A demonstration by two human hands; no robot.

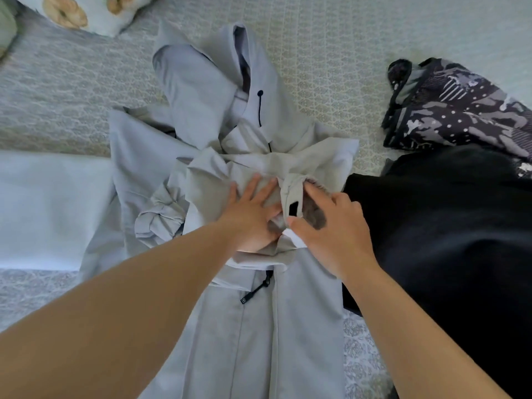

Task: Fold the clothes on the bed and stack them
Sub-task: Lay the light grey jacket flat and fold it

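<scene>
Lying across the middle of the bed (331, 47), a pale grey hooded jacket (201, 133) is seen half bunched, its hood toward the far side and its zipped front running down toward the camera. A dark zip pull (253, 292) is visible on the lower front. The left hand (253, 208) is pressed flat on the gathered fabric at the jacket's middle, its fingers straight and spread. The right hand (331, 226) is held just beside it, with the thumb and forefinger curled round a sleeve cuff (296, 194), which is pinched and lifted a little off the rest of the cloth. A crumpled sleeve end (157, 223) is bunched to the left of the left forearm. To the left of the jacket a flat light blue cloth (49, 208) is spread out. On the right a black garment (449, 240) is laid against the jacket's edge, and beyond it a dark patterned garment (460, 108) is heaped. A flowered pillow (86, 12) is seen at the far left corner.
</scene>
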